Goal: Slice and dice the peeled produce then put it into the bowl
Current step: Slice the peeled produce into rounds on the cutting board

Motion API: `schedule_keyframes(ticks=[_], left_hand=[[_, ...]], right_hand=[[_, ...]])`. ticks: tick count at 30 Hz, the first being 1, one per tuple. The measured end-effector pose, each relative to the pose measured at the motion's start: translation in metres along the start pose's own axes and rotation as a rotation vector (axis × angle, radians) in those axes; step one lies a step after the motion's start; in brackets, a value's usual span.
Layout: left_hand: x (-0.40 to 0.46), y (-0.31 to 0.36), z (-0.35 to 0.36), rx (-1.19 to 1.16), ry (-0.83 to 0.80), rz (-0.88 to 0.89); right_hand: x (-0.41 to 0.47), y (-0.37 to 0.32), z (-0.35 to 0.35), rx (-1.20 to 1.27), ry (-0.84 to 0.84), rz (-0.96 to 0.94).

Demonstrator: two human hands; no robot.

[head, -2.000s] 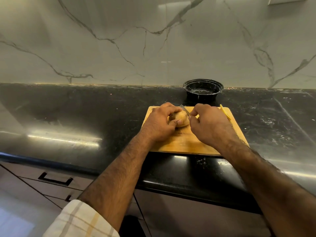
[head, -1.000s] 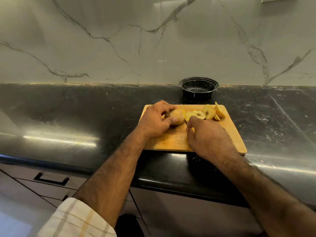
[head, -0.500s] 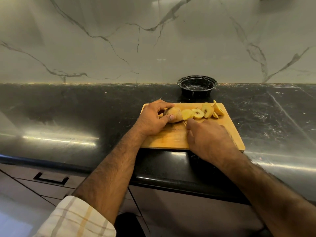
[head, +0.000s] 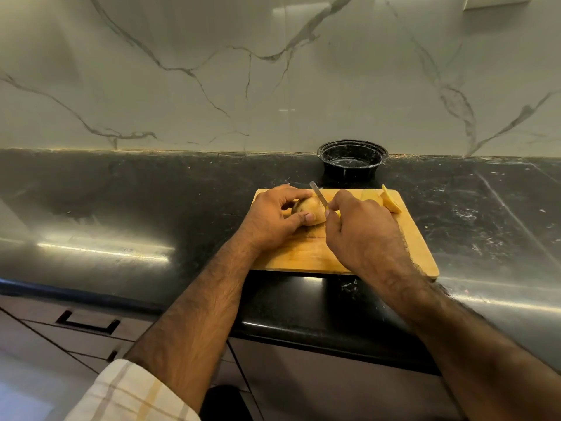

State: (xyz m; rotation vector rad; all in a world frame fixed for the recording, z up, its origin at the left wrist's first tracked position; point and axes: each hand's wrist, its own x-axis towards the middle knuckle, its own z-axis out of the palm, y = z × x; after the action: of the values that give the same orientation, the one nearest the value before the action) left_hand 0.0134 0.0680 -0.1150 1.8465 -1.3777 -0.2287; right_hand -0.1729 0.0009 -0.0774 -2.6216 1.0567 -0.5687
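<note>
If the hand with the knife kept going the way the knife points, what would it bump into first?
Probably the bowl. The right hand holds the knife pointing away and slightly left, over the board's far edge. The bowl sits just beyond on the counter, though the tip may pass left of it; depth is unclear.

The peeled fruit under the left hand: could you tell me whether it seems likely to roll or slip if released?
The peeled fruit looks rounded, so it would probably rock or roll. Its peeled surface may be slippery. The left hand grips it, likely steadying it.
</note>
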Motion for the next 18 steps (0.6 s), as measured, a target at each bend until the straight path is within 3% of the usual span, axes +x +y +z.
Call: schedule_keyframes(ticks=[18], left_hand=[[0.001, 0.003, 0.004, 0.045, 0.064, -0.004]], right_hand=[[0.009, 0.003, -0.01, 0.0, -0.047, 0.009]])
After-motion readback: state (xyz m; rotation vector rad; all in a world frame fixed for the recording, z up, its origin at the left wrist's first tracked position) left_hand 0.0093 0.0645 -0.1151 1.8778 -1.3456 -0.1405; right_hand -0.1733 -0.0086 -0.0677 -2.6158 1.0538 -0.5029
